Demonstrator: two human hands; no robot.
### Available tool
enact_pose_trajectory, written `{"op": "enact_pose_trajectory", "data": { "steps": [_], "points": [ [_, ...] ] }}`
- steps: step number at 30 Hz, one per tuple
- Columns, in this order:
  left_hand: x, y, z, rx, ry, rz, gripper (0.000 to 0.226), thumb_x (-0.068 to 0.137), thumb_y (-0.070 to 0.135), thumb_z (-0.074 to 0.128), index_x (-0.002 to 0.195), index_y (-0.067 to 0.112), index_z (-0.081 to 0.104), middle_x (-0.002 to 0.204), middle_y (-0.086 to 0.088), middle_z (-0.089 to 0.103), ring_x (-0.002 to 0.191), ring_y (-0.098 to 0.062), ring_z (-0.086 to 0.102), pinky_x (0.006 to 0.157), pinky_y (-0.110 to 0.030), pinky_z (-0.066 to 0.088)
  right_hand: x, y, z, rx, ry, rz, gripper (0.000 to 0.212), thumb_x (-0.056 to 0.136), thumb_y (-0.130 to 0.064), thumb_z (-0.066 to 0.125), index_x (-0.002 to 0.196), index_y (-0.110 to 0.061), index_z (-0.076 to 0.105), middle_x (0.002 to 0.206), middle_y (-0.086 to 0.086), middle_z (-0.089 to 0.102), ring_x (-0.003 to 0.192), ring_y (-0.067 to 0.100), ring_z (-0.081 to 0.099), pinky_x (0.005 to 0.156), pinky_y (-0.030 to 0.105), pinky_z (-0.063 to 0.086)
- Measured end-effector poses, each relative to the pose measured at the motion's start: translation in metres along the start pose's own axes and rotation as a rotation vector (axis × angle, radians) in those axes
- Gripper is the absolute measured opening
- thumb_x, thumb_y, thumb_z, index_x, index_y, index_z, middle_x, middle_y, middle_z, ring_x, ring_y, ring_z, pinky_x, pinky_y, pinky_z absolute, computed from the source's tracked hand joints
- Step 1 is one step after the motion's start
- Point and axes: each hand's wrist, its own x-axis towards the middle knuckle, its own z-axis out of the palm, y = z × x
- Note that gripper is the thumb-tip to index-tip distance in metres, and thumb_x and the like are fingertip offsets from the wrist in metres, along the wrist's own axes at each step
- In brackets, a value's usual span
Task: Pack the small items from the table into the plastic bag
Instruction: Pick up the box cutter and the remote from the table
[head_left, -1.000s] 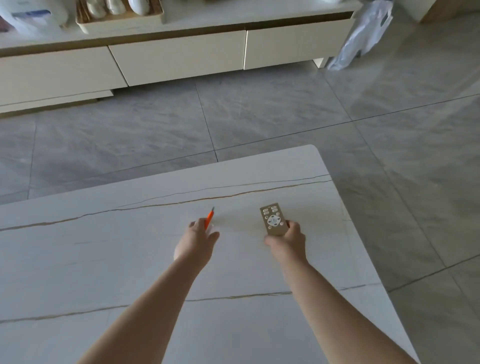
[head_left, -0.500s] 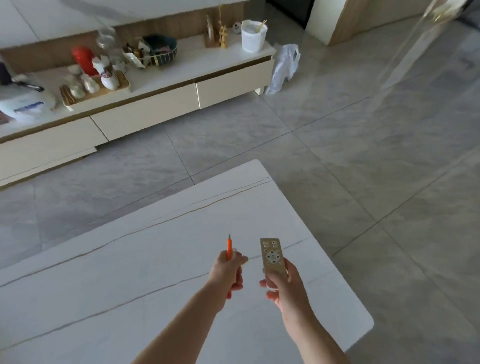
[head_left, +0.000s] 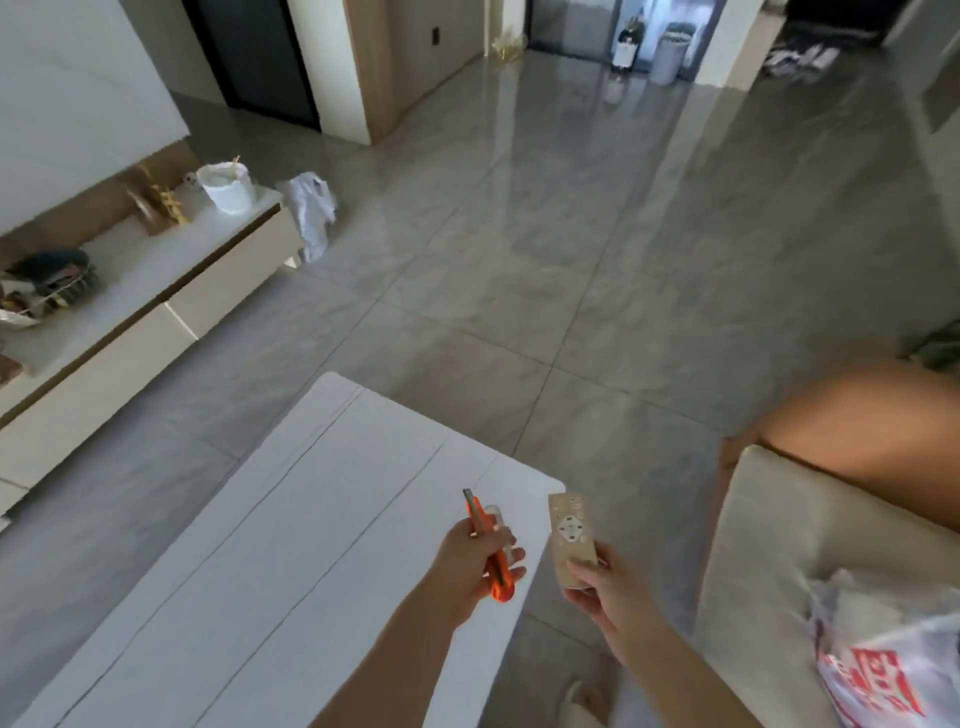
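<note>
Left hand (head_left: 470, 564) grips orange utility knife (head_left: 488, 545) lower centre; right hand (head_left: 605, 590) pinches beige rectangular remote (head_left: 571, 538); white-and-red plastic bag (head_left: 883, 670) lower right.

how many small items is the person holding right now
2. An orange utility knife gripped in the left hand, and a flat beige remote control held in the right hand. The left hand may hide something more.

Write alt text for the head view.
A person's left hand grips an orange utility knife and the right hand a beige remote over a white table's corner. A plastic bag lies on the sofa at right.
</note>
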Motion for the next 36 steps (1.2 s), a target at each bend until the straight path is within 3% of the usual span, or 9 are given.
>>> {"op": "enact_pose_trajectory", "data": {
  "steps": [5,9,13,16,23,25,30,33,36],
  "points": [
    [-0.010,-0.004,0.088,0.240,-0.185,0.052,0.008,0.088,-0.003,0.059,0.089,0.004,0.056,0.067,-0.010,0.061,0.060,-0.021,0.062,0.059,-0.031,0.054,-0.032,-0.017,-0.084,0.231,0.094,-0.052,0.034,0.086,0.011,0.051,0.113,-0.008,0.056,0.097,0.009,0.065,0.085,0.022,0.060,0.055,0.025,0.054],
    [-0.006,-0.022,0.169,0.267,-0.239,0.007,0.015,0.087,-0.009,0.058,0.094,0.005,0.055,0.077,-0.013,0.060,0.063,-0.023,0.063,0.055,-0.031,0.055,-0.048,-0.034,-0.148,0.414,0.167,-0.079,0.033,0.087,0.012,0.049,0.115,-0.005,0.056,0.093,0.011,0.064,0.081,0.020,0.058,0.047,0.020,0.054],
    [-0.001,-0.051,0.245,0.367,-0.318,-0.044,0.020,0.088,-0.007,0.057,0.099,0.009,0.053,0.075,-0.011,0.060,0.063,-0.022,0.063,0.048,-0.028,0.054,-0.069,-0.042,-0.210,0.507,0.230,-0.131,0.022,0.088,0.012,0.047,0.101,-0.001,0.059,0.074,0.009,0.061,0.062,0.014,0.057,0.046,0.018,0.051],
    [0.001,-0.075,0.302,0.476,-0.351,-0.066,0.020,0.089,-0.009,0.053,0.091,0.011,0.053,0.073,-0.011,0.057,0.049,-0.017,0.063,0.046,-0.025,0.052,-0.081,-0.037,-0.257,0.605,0.307,-0.142,0.018,0.087,0.010,0.050,0.094,-0.002,0.062,0.059,0.004,0.059,0.056,0.012,0.054,0.052,0.021,0.050],
    [0.006,-0.139,0.415,0.732,-0.423,-0.155,0.015,0.089,-0.007,0.055,0.091,0.008,0.055,0.071,-0.012,0.060,0.044,-0.015,0.063,0.046,-0.027,0.053,-0.102,-0.010,-0.358,0.843,0.524,-0.176,0.026,0.084,0.015,0.047,0.105,0.010,0.061,0.084,0.016,0.061,0.074,0.024,0.055,0.062,0.028,0.050],
    [0.006,-0.155,0.443,0.795,-0.445,-0.193,0.015,0.090,-0.008,0.050,0.086,0.006,0.054,0.069,-0.015,0.058,0.041,-0.017,0.062,0.044,-0.027,0.052,-0.103,-0.007,-0.379,0.936,0.579,-0.176,0.023,0.085,0.016,0.045,0.101,0.008,0.060,0.083,0.015,0.061,0.072,0.024,0.056,0.052,0.025,0.054],
    [0.019,-0.189,0.500,1.143,-0.558,-0.216,0.021,0.090,-0.010,0.046,0.080,0.008,0.047,0.068,-0.013,0.052,0.056,-0.019,0.055,0.043,-0.025,0.048,-0.088,-0.010,-0.410,0.903,0.708,-0.079,0.008,0.081,-0.002,0.062,0.089,-0.003,0.064,0.072,0.008,0.055,0.063,0.017,0.049,0.055,0.024,0.042],
    [0.040,-0.203,0.534,1.328,-0.583,-0.209,0.019,0.086,-0.011,0.049,0.085,0.007,0.045,0.072,-0.015,0.052,0.059,-0.020,0.055,0.043,-0.025,0.051,-0.070,-0.015,-0.429,0.793,0.830,-0.070,0.004,0.080,-0.002,0.061,0.077,-0.004,0.063,0.065,0.008,0.054,0.054,0.016,0.047,0.050,0.021,0.037],
    [0.065,-0.216,0.563,1.512,-0.579,-0.141,0.020,0.079,-0.010,0.051,0.090,0.006,0.046,0.092,-0.021,0.059,0.078,-0.030,0.064,0.066,-0.038,0.060,-0.053,-0.018,-0.444,0.718,0.913,-0.017,0.006,0.081,0.000,0.057,0.080,0.003,0.062,0.064,0.013,0.056,0.047,0.018,0.044,0.046,0.021,0.037]
  ]
}}
